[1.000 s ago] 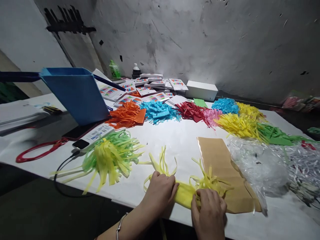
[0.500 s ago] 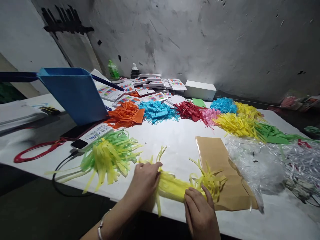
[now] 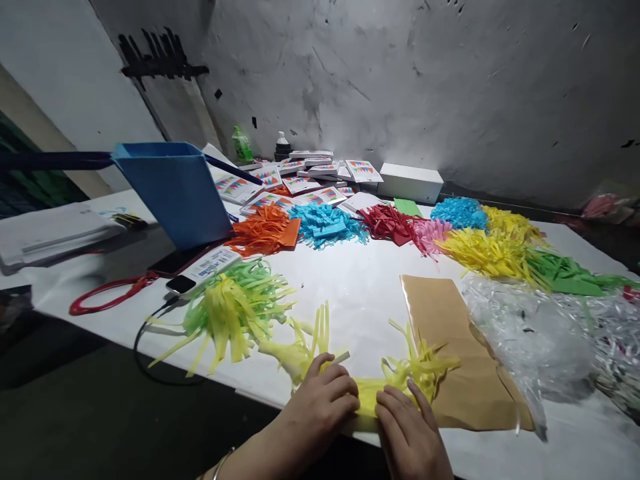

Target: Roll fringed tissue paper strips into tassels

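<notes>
A rolled yellow fringed paper [image 3: 367, 395] lies at the near edge of the white table [image 3: 360, 293], its cut strips fanning out at both ends. My left hand [image 3: 323, 403] is curled over the roll's left part, fingers closed on it. My right hand [image 3: 407, 433] presses on the roll's right part with fingers bent over it. Under the right fringe lies a brown paper sheet [image 3: 450, 333].
A green and yellow fringe bundle [image 3: 230, 310] lies left of my hands. Orange, blue, red, pink, yellow and green fringe piles line the back. A blue box [image 3: 173, 193], a phone [image 3: 180, 283], red cable [image 3: 107, 293] and clear plastic bags [image 3: 535, 333] are around.
My hands have come closer together on the yellow roll, now nearly touching at its middle. The view has shifted slightly to the left.
</notes>
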A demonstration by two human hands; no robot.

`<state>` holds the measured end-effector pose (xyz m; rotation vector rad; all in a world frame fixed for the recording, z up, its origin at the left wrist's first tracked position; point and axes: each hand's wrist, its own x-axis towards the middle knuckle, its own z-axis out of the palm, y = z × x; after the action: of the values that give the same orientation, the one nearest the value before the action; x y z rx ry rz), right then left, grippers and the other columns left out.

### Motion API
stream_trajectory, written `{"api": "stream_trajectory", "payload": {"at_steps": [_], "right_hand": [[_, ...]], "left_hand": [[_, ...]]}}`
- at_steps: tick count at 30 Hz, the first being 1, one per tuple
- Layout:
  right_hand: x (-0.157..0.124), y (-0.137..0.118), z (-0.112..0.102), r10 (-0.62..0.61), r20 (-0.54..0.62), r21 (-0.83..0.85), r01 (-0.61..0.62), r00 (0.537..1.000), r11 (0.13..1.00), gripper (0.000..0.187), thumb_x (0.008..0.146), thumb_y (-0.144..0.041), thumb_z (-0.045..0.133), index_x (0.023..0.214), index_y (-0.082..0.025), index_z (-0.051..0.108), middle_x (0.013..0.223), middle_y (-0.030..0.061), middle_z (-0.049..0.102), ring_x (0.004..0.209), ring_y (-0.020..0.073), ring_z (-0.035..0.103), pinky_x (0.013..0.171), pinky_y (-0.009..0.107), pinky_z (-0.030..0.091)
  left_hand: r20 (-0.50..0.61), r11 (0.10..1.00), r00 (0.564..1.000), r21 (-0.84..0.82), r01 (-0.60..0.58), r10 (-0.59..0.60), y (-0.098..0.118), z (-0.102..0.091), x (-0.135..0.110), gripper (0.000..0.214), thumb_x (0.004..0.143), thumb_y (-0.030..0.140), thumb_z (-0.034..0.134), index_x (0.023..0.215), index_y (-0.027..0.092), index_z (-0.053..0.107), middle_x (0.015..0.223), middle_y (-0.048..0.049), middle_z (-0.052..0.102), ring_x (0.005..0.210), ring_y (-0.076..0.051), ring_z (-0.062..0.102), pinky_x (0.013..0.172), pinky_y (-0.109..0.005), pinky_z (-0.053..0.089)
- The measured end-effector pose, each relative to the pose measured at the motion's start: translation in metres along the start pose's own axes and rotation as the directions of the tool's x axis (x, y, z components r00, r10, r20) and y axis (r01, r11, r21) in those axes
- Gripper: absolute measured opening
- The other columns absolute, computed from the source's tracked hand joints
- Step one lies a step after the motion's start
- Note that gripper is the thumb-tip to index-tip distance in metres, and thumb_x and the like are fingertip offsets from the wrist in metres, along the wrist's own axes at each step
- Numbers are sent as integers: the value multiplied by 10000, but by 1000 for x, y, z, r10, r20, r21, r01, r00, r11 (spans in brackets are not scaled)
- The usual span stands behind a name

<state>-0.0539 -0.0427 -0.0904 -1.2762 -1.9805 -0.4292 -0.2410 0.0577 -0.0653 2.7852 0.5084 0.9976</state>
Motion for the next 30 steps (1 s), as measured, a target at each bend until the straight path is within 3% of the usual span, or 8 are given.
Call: {"api": "stream_trajectory", "payload": {"at_steps": [4, 7, 11, 15, 21, 25, 27, 30], "right_hand": [[-6, 0, 3, 148, -9, 16, -148, 989, 989, 227, 1023, -141, 422, 1017, -161, 648, 1029, 60, 740, 1077, 228, 643, 1119, 467, 292], [7, -2, 4, 277, -9, -45, -277, 961, 960, 286, 1044, -177, 365, 878, -207, 596, 847, 23, 677, 886, 208, 618, 995, 448, 324], [25, -2, 8, 370, 67, -185, -353, 926, 917, 379, 1053, -256, 303, 750, -234, 530, 715, 14, 568, 752, 229, 523, 877, 454, 329], [31, -2, 7, 429, 66, -158, -415, 901, 896, 319, 1038, -265, 355, 822, -229, 587, 793, 32, 620, 809, 240, 561, 893, 467, 333], [28, -4, -2, 155, 16, 78, -155, 988, 985, 203, 996, -186, 466, 1020, -204, 667, 991, 32, 727, 1022, 207, 641, 1116, 411, 277], [17, -5, -6, 94, 10, 72, -95, 996, 993, 265, 964, -420, 574, 1013, -184, 684, 999, 44, 744, 1004, 221, 662, 1174, 404, 235], [9, -6, -7, 74, -41, 60, -72, 996, 996, 231, 980, -379, 557, 929, -190, 681, 925, 30, 746, 955, 196, 678, 1179, 406, 236], [0, -9, -10, 102, -62, 48, -99, 993, 994, 204, 997, -257, 527, 859, -197, 666, 855, 4, 738, 905, 157, 692, 1162, 394, 262]], "left_hand": [[30, 993, 995, -55, 100, -98, 2, -9, -7, 168, 975, 140, 527, 858, 225, 612, 866, 27, 718, 834, -179, 581, 974, -410, 288], [84, 963, 964, -73, 258, -252, 9, -18, -5, 202, 970, 126, 471, 822, 200, 587, 894, -13, 680, 861, -200, 568, 946, -440, 307], [141, 911, 901, 31, 411, -411, 13, -24, 5, 224, 956, 141, 465, 759, 172, 567, 888, -62, 632, 874, -240, 559, 893, -479, 338], [158, 886, 873, 120, 448, -462, 9, -20, 10, 137, 905, 143, 549, 774, 166, 580, 887, -65, 620, 852, -248, 554, 858, -473, 355], [71, 975, 972, 29, 220, -222, 1, -12, 3, 116, 929, 156, 612, 829, 214, 608, 862, 6, 662, 839, -197, 560, 911, -414, 325], [114, 997, 991, -8, 76, -74, 2, -19, -3, 134, 901, 320, 707, 878, 222, 619, 889, 12, 681, 850, -195, 555, 958, -412, 311], [89, 1000, 996, -29, 3, 0, 4, -21, -6, 160, 938, 366, 655, 879, 221, 620, 868, 11, 684, 835, -190, 551, 995, -421, 302], [62, 999, 998, -46, -6, 8, 8, -18, -10, 138, 992, 272, 564, 874, 225, 619, 844, 16, 688, 838, -179, 555, 1044, -424, 287]]}}
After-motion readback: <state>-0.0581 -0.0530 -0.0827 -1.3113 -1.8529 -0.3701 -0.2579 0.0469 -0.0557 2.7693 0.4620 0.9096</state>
